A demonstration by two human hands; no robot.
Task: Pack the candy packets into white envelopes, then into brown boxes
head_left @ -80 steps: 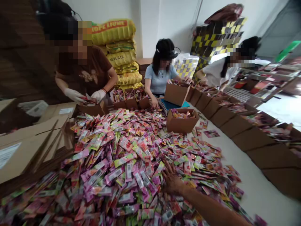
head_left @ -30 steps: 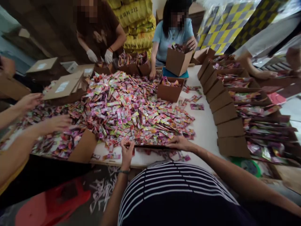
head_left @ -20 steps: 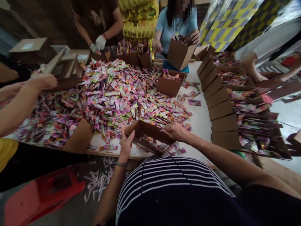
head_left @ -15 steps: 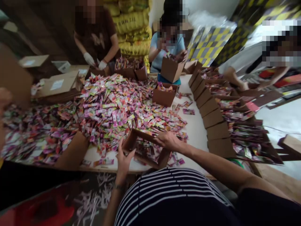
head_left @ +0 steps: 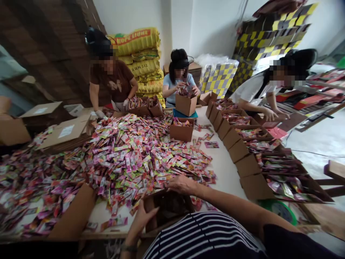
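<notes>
A small open cardboard box (head_left: 185, 205) is tilted at the table's near edge, against my striped top; its inside is dark and shows bare cardboard. My left hand (head_left: 142, 217) clasps the left wall, thumb over the rim and fingers outside. My right hand (head_left: 182, 185) is bent over the far rim, fingertips partly hidden. Just beyond it spreads a large heap of small pink, purple and green packets (head_left: 140, 154).
Filled boxes (head_left: 249, 166) line the table's right side. Another filled box (head_left: 181, 130) stands beyond the heap. Flattened cartons (head_left: 66, 131) lie left. A green-rimmed round item (head_left: 283, 212) sits right. Co-workers (head_left: 114, 84) handle packets and boxes across the table.
The view has tilted up. The box in my hands has come closer to my body and tilted, and packets seen within its frame before are out of sight. Both hands stay on it.
</notes>
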